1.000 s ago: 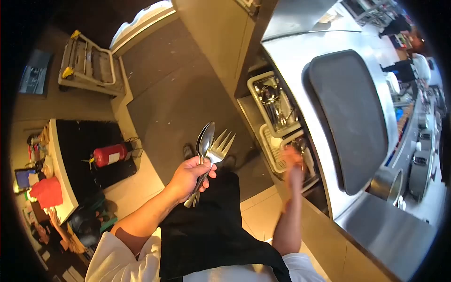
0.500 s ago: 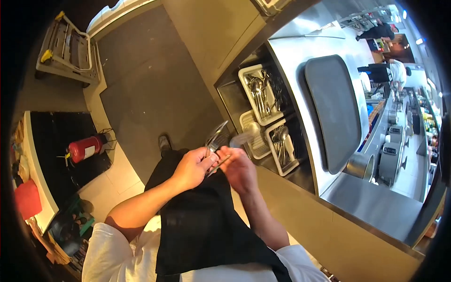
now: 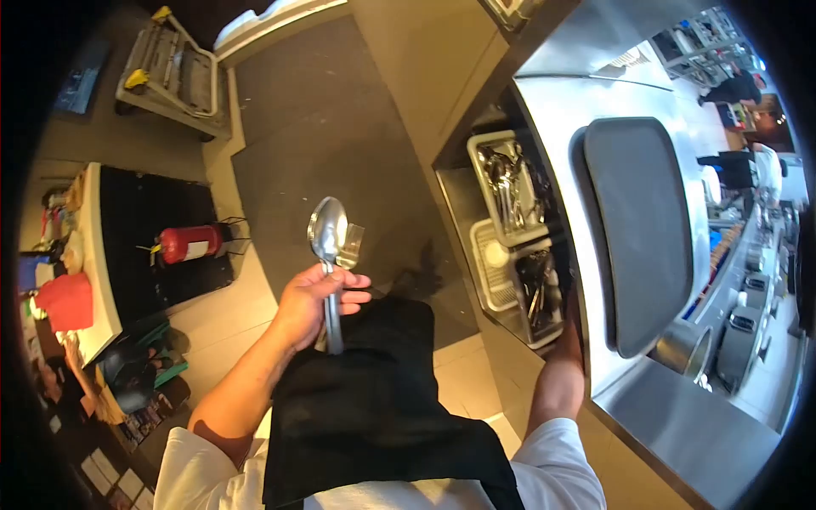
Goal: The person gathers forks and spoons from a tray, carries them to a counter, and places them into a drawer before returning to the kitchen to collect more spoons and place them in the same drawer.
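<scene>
In front of the apron [image 3: 365, 399], half-curled left fingers [image 3: 355, 297] pinch a spoon [image 3: 328, 228]; the right fingers are hidden.

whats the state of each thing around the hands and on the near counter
left grip, closed on the spoon handle
right grip, hidden
spoon, held, shiny
fork, held, partly covered by the spoon
upper basket, holding cutlery
lower basket, holding cutlery
perforated basket, holding something pale
tray, flat on the counter
</scene>
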Tool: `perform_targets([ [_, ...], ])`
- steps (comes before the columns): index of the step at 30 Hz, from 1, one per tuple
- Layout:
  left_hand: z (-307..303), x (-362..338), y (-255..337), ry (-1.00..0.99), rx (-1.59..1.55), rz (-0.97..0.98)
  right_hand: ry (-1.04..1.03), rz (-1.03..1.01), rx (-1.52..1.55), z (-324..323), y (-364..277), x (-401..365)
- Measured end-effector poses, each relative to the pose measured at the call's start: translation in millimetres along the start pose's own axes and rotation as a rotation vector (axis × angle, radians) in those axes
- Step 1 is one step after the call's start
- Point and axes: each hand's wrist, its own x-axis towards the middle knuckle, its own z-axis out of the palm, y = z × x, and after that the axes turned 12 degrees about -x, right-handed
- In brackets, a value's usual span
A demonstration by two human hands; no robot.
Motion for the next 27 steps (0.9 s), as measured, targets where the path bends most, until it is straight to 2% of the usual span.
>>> perform_targets([
  [4,19,-5,-10,-0.099,-0.157,-0.043,0.152,-0.001,-0.021,1,-9,2],
  [6,25,-3,-16,-0.138,-0.190,-0.041,0.540,-0.159,0.120,10,-17,-9],
  [7,29,-1,-18,-0.150,-0.188,-0.043,0.792,-0.332,0.216,23,-26,-20],
  [8,33,0,-19,-0.163,-0.184,-0.047,0.431,-0.274,0.714,-24,-59,-60],
  [9,34,2,-20,-0.181,-0.182,-0.053,0.220,-0.428,1.027,-43,-94,-100],
  [10,37,5,-22,-0.202,-0.167,-0.044,-0.085,-0.448,0.963,-60,-123,-132],
  [11,41,7,-25,-0.226,-0.152,-0.041,-0.405,-0.505,1.141,-123,-163,-198],
  [12,46,8,-24,-0.225,-0.129,-0.051,-0.681,-0.587,1.207,-141,-187,-231],
  [15,56,14,-28,-0.282,-0.002,-0.068,-1.014,-0.601,1.541,-148,-230,-282],
  [17,61,17,-30,-0.301,-0.039,-0.083,-1.026,-0.559,1.575,-144,-237,-281],
  [20,57,24,-37,-0.333,0.074,-0.049,-1.009,-0.465,1.708,-155,-232,-278],
  [21,55,24,-39,-0.334,0.065,-0.056,-0.988,-0.419,1.803,-159,-227,-277],
  [22,57,20,-35,-0.284,0.038,-0.074,-0.993,-0.279,1.816,-152,-216,-265],
  [23,57,18,-34,-0.231,0.012,-0.091,-1.017,-0.280,1.923,-140,-203,-247],
  [24,53,20,-34,-0.234,-0.012,-0.076,-0.943,-0.353,1.997,-129,-187,-231],
  [25,50,19,-33,-0.213,-0.042,-0.080,-0.780,-0.253,1.826,-110,-170,-208],
  [26,48,16,-31,-0.192,-0.046,-0.080,-0.648,-0.052,1.653,-104,-154,-194],
  [27,44,13,-30,-0.170,-0.049,-0.075,-0.591,-0.062,1.540,-78,-128,-168],
])
